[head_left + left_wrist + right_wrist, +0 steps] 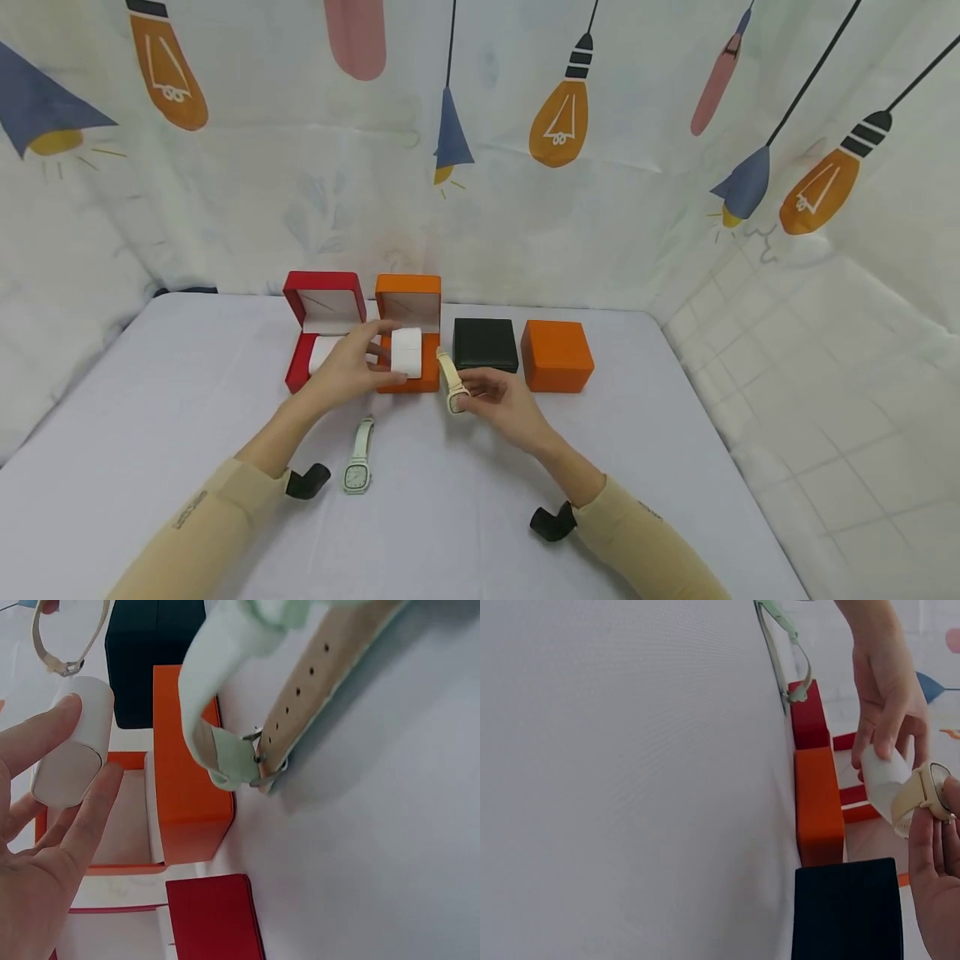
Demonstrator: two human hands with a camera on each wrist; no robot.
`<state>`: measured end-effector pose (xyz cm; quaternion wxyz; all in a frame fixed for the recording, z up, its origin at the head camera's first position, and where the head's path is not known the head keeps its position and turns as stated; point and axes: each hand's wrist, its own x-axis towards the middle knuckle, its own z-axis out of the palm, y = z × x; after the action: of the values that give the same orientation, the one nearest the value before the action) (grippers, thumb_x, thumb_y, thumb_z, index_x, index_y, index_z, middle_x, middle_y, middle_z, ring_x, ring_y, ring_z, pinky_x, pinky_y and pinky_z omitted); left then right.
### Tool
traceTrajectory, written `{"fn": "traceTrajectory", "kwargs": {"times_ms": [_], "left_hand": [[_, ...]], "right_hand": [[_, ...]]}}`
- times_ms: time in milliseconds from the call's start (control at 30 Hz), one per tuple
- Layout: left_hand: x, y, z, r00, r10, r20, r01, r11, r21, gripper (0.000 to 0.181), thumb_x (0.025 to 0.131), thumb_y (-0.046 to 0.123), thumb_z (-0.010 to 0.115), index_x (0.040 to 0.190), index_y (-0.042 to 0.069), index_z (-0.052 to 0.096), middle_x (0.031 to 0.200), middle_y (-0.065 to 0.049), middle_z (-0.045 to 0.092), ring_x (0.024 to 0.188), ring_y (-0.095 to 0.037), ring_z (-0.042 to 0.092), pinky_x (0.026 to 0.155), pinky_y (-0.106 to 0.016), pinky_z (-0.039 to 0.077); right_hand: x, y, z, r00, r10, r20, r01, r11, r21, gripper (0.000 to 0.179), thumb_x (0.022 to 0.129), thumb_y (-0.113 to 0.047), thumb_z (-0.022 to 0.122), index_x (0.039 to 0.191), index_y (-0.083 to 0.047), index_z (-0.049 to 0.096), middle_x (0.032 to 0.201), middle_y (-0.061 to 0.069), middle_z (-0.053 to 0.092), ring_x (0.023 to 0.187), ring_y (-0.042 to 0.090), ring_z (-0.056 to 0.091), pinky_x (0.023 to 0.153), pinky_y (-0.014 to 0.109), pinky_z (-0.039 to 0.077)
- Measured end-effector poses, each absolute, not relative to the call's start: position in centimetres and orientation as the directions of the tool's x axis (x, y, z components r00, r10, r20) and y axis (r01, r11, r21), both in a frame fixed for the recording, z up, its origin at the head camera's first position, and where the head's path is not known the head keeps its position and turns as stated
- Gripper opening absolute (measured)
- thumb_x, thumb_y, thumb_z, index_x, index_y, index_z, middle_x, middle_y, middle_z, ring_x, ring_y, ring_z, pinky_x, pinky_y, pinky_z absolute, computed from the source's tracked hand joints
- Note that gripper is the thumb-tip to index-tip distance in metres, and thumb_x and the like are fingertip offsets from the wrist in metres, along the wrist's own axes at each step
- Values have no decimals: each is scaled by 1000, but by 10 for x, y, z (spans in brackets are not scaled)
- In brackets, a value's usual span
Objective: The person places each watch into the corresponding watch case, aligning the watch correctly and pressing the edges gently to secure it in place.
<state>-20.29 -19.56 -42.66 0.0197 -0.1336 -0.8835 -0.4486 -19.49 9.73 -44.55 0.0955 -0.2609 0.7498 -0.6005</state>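
Note:
My left hand grips a white watch cushion above the open orange box. In the left wrist view, thumb and fingers wrap the sides of this rounded cushion. To its right, my right hand pinches a cream watch by its case, the strap pointing up and away. The right wrist view has the cream watch close beside the cushion; whether they touch, I cannot tell. A mint-green watch lies on the table, nearer to me than the boxes.
An open red box stands left of the orange one, a white cushion partly visible in it behind my left hand. On the right are a closed dark green box and a closed orange box. A patterned curtain hangs behind the white table.

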Motion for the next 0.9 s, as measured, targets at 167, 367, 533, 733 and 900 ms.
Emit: {"fn": "traceTrajectory", "kwargs": {"times_ms": [167,367,533,733,900], "left_hand": [[-195,-191,-425,-963,216,160,257,566,783,82,83,17,89,151,13,43,137,-13,53,116,-35,58,87,-44,60],[-188,-186,-424,-947,257,192,304,529,792,81,82,14,89,149,16,46,135,-8,54,113,-30,59,87,-45,60],[-185,-183,-426,-926,303,226,355,491,796,80,81,10,90,149,16,48,133,-5,55,108,-27,62,86,-44,60],[-184,-177,-428,-911,342,230,374,453,809,81,80,10,90,148,9,48,134,-7,55,105,-28,63,84,-37,60],[-183,-173,-431,-902,363,234,394,467,792,78,81,12,90,147,10,49,136,-8,56,110,-28,61,85,-37,60]], "right_hand": [[-197,99,-444,-852,-487,192,-294,142,-945,38,93,-6,77,129,-4,69,114,9,69,103,24,65,91,30,57],[-198,98,-441,-871,-451,196,-306,184,-934,39,94,-2,74,131,-2,66,115,11,68,102,24,63,90,26,56],[-197,96,-435,-884,-431,180,-293,211,-933,40,94,2,73,132,2,65,114,15,68,101,27,62,88,22,55],[-185,94,-412,-876,-433,211,-321,198,-926,38,93,4,72,130,7,64,111,18,68,97,29,63,85,19,54],[-182,91,-408,-868,-437,236,-339,172,-925,37,94,5,70,131,8,63,111,20,67,98,29,64,84,19,54]]}}
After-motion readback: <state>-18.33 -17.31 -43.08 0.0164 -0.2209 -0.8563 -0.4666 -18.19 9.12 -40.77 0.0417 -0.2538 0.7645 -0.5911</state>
